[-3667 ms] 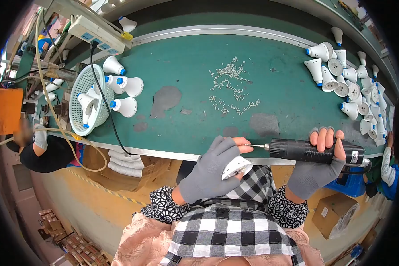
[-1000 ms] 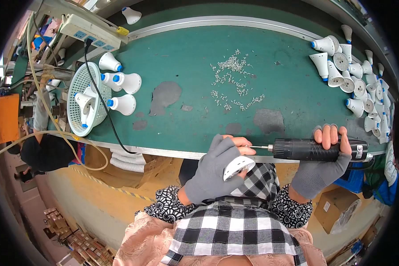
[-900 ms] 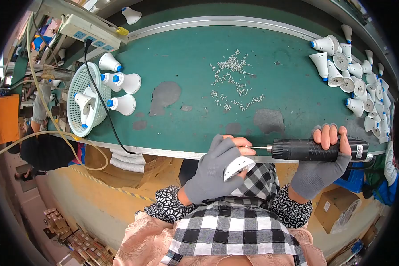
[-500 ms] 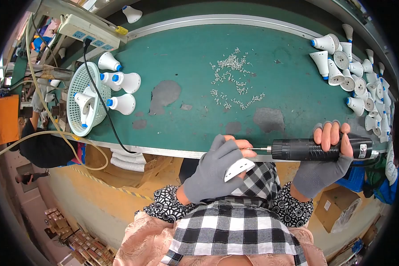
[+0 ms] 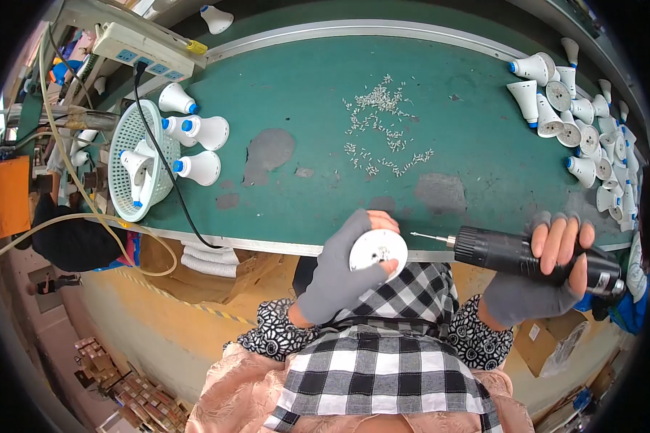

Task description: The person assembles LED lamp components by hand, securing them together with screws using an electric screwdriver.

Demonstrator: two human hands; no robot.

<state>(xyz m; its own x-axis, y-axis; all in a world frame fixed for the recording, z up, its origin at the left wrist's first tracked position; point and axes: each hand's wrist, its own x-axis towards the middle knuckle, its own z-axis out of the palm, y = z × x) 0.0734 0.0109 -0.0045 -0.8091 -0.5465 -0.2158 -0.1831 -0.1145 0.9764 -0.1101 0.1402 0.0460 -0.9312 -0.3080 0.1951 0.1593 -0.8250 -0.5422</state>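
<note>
My left hand, in a grey fingerless glove, is closed around a white bulb housing at the bench's front edge. The housing's round, flat end faces up, with small dark openings in it; the rest is hidden by the glove. In my right hand is a black electric screwdriver, lying nearly level. Its thin bit points left and ends a short gap away from the housing. Beyond both hands, many small screws lie scattered on the green bench.
A pale green basket with bulb housings stands at left, more housings beside it. A black cable runs from the power strip over the basket. A heap of bulb housings covers the right end.
The bit has come away from the housing as the screwdriver moved right and slightly down. My left hand has turned the housing so its flat end shows.
</note>
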